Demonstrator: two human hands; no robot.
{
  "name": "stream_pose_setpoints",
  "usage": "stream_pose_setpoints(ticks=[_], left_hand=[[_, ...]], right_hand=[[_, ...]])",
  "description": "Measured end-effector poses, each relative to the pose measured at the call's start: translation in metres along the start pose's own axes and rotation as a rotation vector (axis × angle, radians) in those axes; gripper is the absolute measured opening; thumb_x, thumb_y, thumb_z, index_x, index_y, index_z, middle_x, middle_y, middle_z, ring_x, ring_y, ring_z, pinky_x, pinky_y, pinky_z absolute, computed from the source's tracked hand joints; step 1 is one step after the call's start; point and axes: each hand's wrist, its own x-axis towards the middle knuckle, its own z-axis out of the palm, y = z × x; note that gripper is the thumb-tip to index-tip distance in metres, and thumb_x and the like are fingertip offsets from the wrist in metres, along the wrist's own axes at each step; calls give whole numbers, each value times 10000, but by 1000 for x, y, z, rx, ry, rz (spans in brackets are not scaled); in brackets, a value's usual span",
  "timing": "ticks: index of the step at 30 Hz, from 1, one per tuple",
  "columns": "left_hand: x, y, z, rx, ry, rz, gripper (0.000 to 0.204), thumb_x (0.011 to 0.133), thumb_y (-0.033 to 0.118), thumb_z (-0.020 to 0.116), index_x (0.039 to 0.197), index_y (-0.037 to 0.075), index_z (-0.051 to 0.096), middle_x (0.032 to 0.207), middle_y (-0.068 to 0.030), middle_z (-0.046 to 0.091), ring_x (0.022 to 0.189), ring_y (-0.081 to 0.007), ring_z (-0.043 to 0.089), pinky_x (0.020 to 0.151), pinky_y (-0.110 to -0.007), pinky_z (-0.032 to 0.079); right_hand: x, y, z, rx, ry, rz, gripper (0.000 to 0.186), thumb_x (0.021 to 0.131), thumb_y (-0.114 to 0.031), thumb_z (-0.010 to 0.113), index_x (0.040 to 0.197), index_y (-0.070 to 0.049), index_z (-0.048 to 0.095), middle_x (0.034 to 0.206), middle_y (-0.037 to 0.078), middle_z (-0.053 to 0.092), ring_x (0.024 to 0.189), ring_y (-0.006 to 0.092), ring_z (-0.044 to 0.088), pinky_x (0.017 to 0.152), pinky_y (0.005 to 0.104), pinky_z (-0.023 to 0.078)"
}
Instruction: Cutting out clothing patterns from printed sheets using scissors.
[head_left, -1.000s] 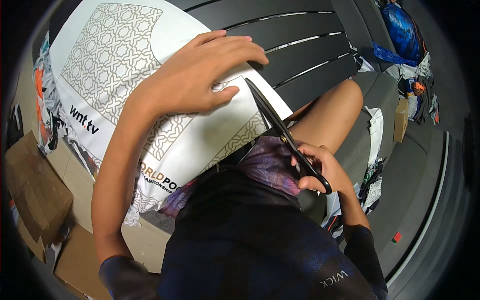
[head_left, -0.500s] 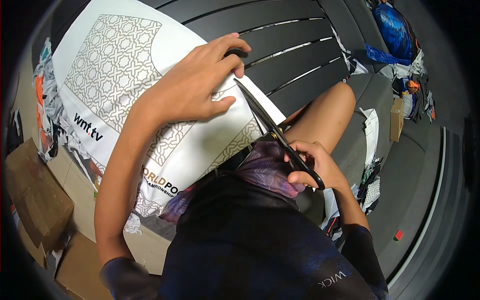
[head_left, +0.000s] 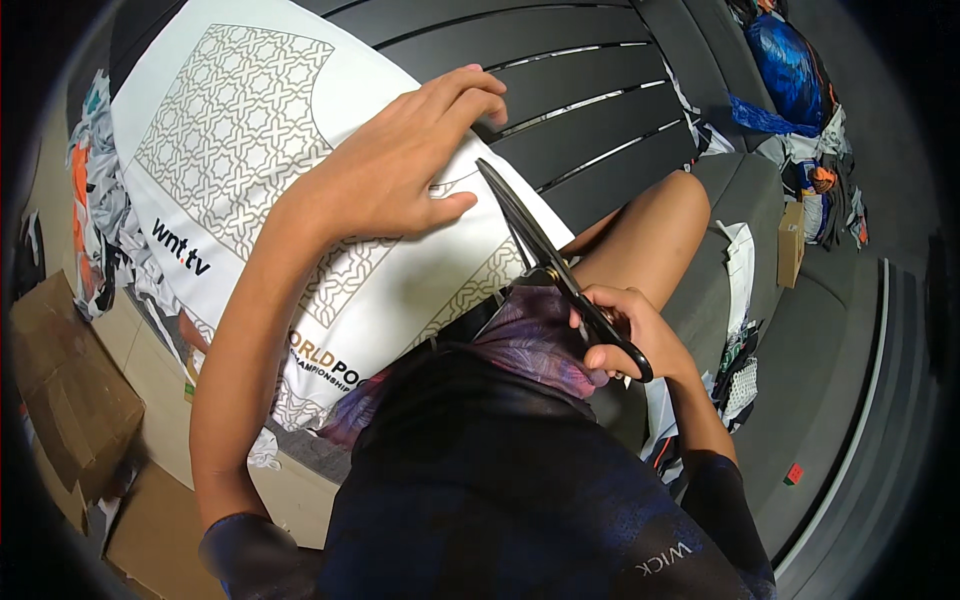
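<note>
A large white printed fabric piece (head_left: 430,275) with a lattice pattern lies spread across my lap and the surface ahead. My left hand (head_left: 405,155) rests on it palm down, the thumb apart from the bent fingers. My right hand (head_left: 635,325) grips a pair of black scissors (head_left: 535,235) by the handles, near my right thigh. The long blades point up and left, slightly parted, and reach the fabric close to its right edge. Their tips lie just right of my left hand. The right hand's fingers are partly hidden by the handles.
Beyond the fabric is a dark slatted surface (head_left: 590,100). Cloth scraps (head_left: 95,210) are heaped at left, above cardboard boxes (head_left: 75,390). On the right are a grey padded seat (head_left: 750,190), a white strip (head_left: 738,270), a small box (head_left: 791,245) and a blue bundle (head_left: 785,60).
My left hand's fingers have straightened a little and lifted from the spot beside the blade tips. The scissors stay in my right hand, nearly in place.
</note>
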Motion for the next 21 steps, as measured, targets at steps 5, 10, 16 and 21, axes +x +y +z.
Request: stream_pose_setpoints(ticks=[5,10,16,21], left_hand=[[-2,-1,2,-12,30,0,663,737,207,687,1330,99,410,1435,-146,406,1399,-363,339,1127,-459,335],[-2,-4,5,31,62,23,766,730,191,694,1414,122,355,1447,-160,394,1373,-376,362,1115,-453,349],[-2,0,5,48,101,31,856,717,162,711,1469,162,300,1439,-195,376,1288,-400,440,1061,-445,403],[-1,2,1,-15,35,-33,891,731,218,694,1511,187,264,1500,-204,347,1412,-403,313,1149,-475,317]], right_hand=[[5,-5,1,-36,13,-7,564,746,-425,850,993,-11,556,628,-34,536,519,55,541,481,211,390],[6,-7,4,-36,12,13,519,761,-378,842,997,-16,556,624,-40,526,521,46,535,478,211,381],[9,-11,9,-118,44,7,499,770,-357,837,1011,-23,556,618,-41,518,521,46,532,478,210,379],[5,-4,9,-24,75,41,465,789,-324,822,1025,-25,556,628,-37,523,531,56,541,483,215,401]])
